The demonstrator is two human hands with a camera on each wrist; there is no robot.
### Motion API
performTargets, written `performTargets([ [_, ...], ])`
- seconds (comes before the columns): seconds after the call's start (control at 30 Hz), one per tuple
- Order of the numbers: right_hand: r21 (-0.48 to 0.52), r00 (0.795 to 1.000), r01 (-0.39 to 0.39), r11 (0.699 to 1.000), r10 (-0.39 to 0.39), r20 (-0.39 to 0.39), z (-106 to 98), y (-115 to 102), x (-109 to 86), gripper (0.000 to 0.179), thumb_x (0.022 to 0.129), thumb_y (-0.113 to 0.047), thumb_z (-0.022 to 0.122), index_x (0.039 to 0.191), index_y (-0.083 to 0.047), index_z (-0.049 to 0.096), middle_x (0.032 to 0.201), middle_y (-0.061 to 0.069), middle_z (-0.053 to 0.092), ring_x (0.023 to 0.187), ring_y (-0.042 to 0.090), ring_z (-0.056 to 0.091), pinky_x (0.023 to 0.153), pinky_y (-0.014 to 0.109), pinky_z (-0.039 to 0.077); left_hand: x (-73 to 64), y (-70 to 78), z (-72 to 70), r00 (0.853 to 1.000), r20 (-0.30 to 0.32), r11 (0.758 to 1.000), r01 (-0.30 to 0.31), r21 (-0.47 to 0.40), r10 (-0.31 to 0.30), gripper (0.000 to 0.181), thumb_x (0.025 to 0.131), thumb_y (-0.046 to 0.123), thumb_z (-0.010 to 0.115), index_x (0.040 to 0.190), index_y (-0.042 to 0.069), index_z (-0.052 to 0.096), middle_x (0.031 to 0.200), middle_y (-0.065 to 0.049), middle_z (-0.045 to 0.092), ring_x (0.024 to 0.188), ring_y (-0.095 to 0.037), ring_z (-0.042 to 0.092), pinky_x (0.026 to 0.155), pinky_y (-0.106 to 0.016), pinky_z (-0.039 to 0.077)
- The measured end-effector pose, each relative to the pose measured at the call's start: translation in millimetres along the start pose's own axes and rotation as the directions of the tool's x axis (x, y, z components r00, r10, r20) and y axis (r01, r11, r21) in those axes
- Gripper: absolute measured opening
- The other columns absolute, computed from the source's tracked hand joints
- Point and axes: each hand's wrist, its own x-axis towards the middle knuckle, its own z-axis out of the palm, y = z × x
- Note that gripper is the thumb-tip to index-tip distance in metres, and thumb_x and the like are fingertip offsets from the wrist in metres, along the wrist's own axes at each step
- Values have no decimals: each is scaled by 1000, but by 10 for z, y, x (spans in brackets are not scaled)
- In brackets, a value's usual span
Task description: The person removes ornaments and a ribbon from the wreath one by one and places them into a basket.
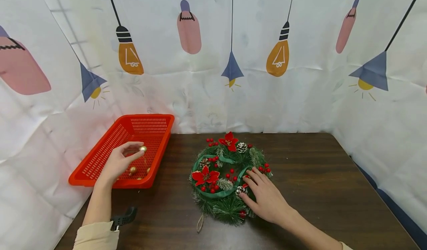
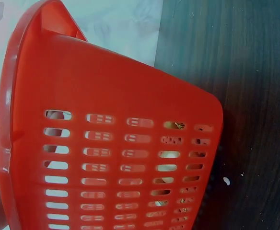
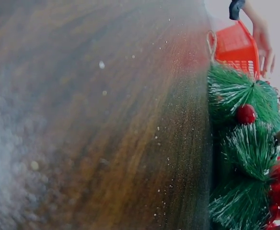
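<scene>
Between thumb and fingers, my left hand [image 1: 116,163] pinches a small gold ball ornament [image 1: 143,148] above the red plastic basket [image 1: 168,139]. A thin string hangs below the ball. More gold balls [image 1: 133,170] lie inside the basket. In the left wrist view, the slotted basket wall [image 2: 116,81] hides most of that hand. My right hand [image 1: 267,200] rests with spread fingers on the right side of a green Christmas wreath [image 1: 230,209]. Red poinsettias [image 1: 205,176], berries, pine cones [image 1: 241,147] and a green ribbon [image 1: 217,195] decorate the wreath. The right wrist view shows its bristly needles [image 3: 250,148].
The wreath lies flat on a dark wooden table [image 1: 307,176], its twine loop [image 1: 200,224] towards me. The basket stands at the table's left, beside a white curtain [image 1: 207,94] printed with lamps. A black strap [image 1: 125,217] sits at my left wrist.
</scene>
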Motion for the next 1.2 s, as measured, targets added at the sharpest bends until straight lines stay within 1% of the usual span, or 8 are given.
performTargets([
  [0.13, 2, 1000, -2, 1000, 2, 2, -2, -3, -1, 59, 104, -49, 56, 140, -2, 62, 152, 19, 48, 149, 39, 31, 116, 59, 31, -25, 11, 8, 999, 38, 999, -37, 14, 36, 49, 102, 38, 66, 142, 11, 59, 136, -14, 62, 122, -28, 56, 88, -18, 48],
  [0.23, -1, 1000, -5, 1000, 5, 1, -1, -3, -2, 59, 104, -49, 56, 139, -3, 62, 152, 18, 48, 149, 39, 31, 116, 59, 30, -19, 35, 42, 996, 52, 997, -68, 21, 67, 47, 102, 38, 66, 140, 11, 61, 134, -14, 63, 118, -27, 59, 88, -17, 49],
  [0.33, -1, 1000, -5, 1000, 5, -2, 1, -5, -5, 58, 104, -49, 56, 139, -3, 62, 152, 18, 49, 149, 39, 31, 116, 59, 30, -5, 78, 88, 994, 68, 996, -83, 12, 82, 47, 101, 38, 67, 138, 10, 61, 133, -15, 64, 116, -26, 60, 90, -20, 50],
  [0.53, -2, 1000, 0, 1000, 0, -3, -1, -6, -3, 58, 104, -49, 57, 139, -3, 62, 151, 18, 49, 148, 39, 32, 116, 59, 31, -6, 230, 184, 993, 76, 996, -90, 12, 88, 47, 101, 37, 68, 138, 9, 62, 132, -13, 65, 116, -28, 59, 94, -32, 50],
  [0.67, -1, 1000, 8, 1000, -8, -9, -6, -3, 0, 58, 104, -48, 57, 139, -2, 62, 151, 19, 49, 148, 40, 32, 116, 59, 31, -13, 328, 260, 991, 73, 994, -111, -3, 111, 44, 101, 35, 69, 136, 8, 64, 129, -13, 67, 115, -30, 61, 90, -27, 52],
  [0.77, -5, 1000, 13, 1000, -14, -14, -6, -2, 6, 58, 104, -48, 56, 138, -2, 63, 150, 19, 50, 148, 40, 33, 116, 59, 31, -13, 390, 335, 989, 78, 992, -121, -25, 123, 41, 100, 30, 70, 134, 7, 65, 127, -14, 67, 112, -32, 63, 86, -27, 55],
  [1.0, -8, 1000, 8, 1000, -8, 1, -3, 2, 13, 59, 105, -49, 55, 139, -2, 62, 151, 19, 49, 148, 40, 31, 116, 59, 30, 1, 531, 558, 990, 72, 993, -118, 4, 117, 32, 99, 19, 72, 129, 8, 68, 125, -12, 68, 113, -34, 64, 92, -49, 56],
  [1.2, -16, 1000, 8, 1000, -8, 5, -2, 12, 16, 60, 105, -51, 54, 139, -2, 61, 151, 19, 49, 148, 40, 31, 116, 58, 30, 19, 601, 705, 986, 69, 988, -154, 9, 153, 29, 97, 13, 73, 125, 6, 69, 122, -11, 69, 110, -33, 66, 92, -52, 56],
])
